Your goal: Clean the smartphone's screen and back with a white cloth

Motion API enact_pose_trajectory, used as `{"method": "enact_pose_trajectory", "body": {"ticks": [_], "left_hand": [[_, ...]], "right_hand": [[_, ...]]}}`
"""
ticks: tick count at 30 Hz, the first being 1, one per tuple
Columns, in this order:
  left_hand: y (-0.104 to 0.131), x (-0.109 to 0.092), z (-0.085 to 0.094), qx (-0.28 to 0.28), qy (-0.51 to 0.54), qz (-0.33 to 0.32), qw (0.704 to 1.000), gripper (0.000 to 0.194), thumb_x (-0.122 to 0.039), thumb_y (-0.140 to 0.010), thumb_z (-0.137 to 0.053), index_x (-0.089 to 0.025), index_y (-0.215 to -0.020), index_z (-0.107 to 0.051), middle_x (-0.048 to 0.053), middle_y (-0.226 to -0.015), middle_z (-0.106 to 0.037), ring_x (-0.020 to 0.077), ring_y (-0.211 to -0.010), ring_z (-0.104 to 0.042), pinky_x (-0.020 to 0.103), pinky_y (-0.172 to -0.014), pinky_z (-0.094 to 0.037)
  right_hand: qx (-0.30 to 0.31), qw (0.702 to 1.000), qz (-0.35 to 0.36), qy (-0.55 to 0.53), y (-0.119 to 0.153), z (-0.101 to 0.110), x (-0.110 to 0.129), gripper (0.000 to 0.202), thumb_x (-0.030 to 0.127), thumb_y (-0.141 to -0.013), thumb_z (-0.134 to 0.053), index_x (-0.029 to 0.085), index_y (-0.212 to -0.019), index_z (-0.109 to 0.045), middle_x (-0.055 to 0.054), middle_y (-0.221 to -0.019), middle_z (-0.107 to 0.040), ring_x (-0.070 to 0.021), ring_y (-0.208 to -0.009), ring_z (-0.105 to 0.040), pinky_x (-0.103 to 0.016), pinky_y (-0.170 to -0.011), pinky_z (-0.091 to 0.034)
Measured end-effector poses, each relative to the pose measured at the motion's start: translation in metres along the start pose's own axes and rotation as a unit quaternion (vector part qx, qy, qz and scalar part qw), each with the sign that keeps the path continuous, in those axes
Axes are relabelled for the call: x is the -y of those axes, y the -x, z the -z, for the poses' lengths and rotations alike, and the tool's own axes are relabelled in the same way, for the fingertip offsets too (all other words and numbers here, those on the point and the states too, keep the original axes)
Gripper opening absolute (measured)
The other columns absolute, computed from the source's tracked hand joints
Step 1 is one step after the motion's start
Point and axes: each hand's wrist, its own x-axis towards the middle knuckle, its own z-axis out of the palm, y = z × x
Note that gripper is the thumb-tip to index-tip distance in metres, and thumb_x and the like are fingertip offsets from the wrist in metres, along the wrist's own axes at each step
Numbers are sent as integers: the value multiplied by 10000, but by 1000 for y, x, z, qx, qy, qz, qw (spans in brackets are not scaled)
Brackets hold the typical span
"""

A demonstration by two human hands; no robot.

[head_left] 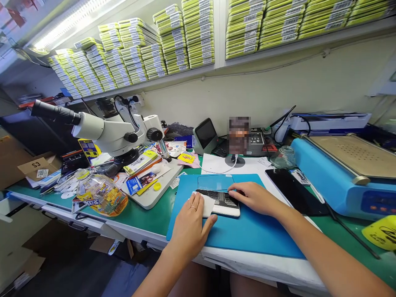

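Observation:
A white-framed phone with a dark, reflective screen lies flat on a blue mat. My left hand, with a ring on one finger, presses a folded white wipe onto the phone's left part. Its fingers are together over the wipe and the thumb sticks out to the right. The bent fingers of my right hand grip the phone's upper right edge; their tips are partly hidden. Just behind the phone, a clear dark-edged panel rests on the mat.
A white microscope and a plastic jar stand at left. Further right are a black tablet-like device, a glass jar and a blue machine. Yellow-green packs line the shelf above.

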Motion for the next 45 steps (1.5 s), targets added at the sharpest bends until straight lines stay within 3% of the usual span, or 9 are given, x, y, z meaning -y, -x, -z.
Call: {"method": "enact_pose_trajectory", "body": {"ticks": [4, 11, 17, 25, 30, 39, 45], "left_hand": [[3, -2, 0, 0, 4, -6, 1000, 682, -558, -1036, -331, -46, -1475, -430, 185, -1551, -390, 313, -1469, -317, 477, -1163, -362], [-20, -7, -2, 1, 7, -13, 1000, 700, -571, -1026, -353, -34, -1468, -427, 199, -1544, -401, 336, -1456, -337, 486, -1164, -351], [-27, -1, -4, 12, 8, -22, 1000, 635, -538, -1033, -354, -77, -1461, -441, 167, -1546, -415, 326, -1449, -357, 491, -1166, -336], [-34, 4, 0, 35, 12, -33, 999, 614, -506, -1049, -328, -76, -1476, -423, 172, -1555, -398, 312, -1461, -336, 490, -1176, -320], [-28, 1, -4, 35, 19, -28, 999, 673, -525, -1039, -338, -58, -1523, -347, 159, -1593, -322, 310, -1489, -266, 494, -1196, -286], [5, -5, 3, 48, 37, -36, 997, 699, -570, -1043, -281, -87, -1547, -320, 114, -1610, -276, 298, -1501, -224, 504, -1209, -270], [-15, -23, 4, 59, 62, -59, 995, 717, -594, -1028, -315, -76, -1520, -377, 131, -1596, -309, 294, -1496, -249, 474, -1216, -274]], "right_hand": [[3, 1000, -7, 7, 0, 0, 2, 402, 477, -987, -420, 239, -1087, -728, -69, -1013, -778, -284, -915, -699, -365, -756, -483], [3, 1000, -2, 4, -1, 1, 0, 412, 485, -988, -415, 234, -1087, -726, -74, -995, -780, -281, -896, -699, -372, -755, -489], [-5, 1000, 11, 1, -1, -1, -1, 406, 485, -986, -424, 235, -1073, -731, -90, -1026, -780, -292, -926, -701, -391, -797, -501], [-1, 1000, 8, 1, 0, 1, 0, 400, 500, -981, -438, 249, -1091, -730, -74, -941, -770, -265, -847, -689, -355, -741, -484], [3, 1000, 11, 2, 1, 2, 4, 405, 496, -979, -435, 241, -1079, -734, -74, -927, -770, -258, -827, -687, -352, -729, -480], [0, 1000, 12, 1, 0, 1, 2, 401, 480, -981, -436, 232, -1078, -736, -83, -948, -779, -267, -845, -697, -356, -727, -489], [1, 1000, 12, 7, -1, -2, -1, 387, 477, -981, -434, 246, -1083, -728, -75, -964, -782, -270, -860, -699, -368, -750, -490]]}}
